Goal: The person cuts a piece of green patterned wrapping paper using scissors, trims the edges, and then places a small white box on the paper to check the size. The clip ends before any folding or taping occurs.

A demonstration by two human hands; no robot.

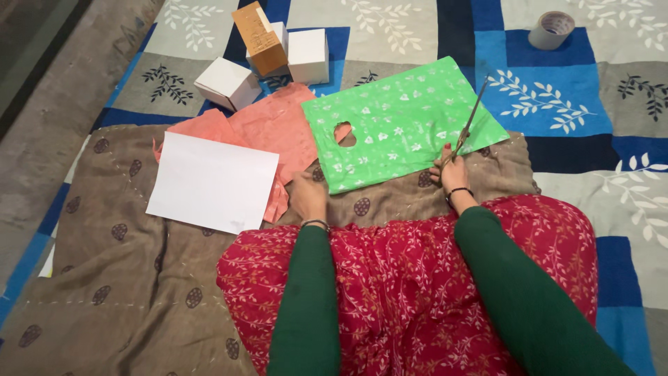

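A green patterned plastic bag (pixel 400 122) with a cut-out handle hole lies flat in front of me on a brown cloth (pixel 104 278). My right hand (pixel 451 170) grips long scissors (pixel 470 120) whose blades rest over the bag's right part. My left hand (pixel 307 195) presses down at the bag's lower left corner, fingers curled against the cloth. Both arms are in green sleeves above a red patterned garment (pixel 396 278).
A white sheet of paper (pixel 212 182) lies left of my left hand, overlapping pink bags (pixel 275 125). Behind them stand white boxes (pixel 226 82) (pixel 308 54) and a brown cardboard box (pixel 259 38). A tape roll (pixel 552 29) sits far right on the blue patchwork blanket (pixel 557 104).
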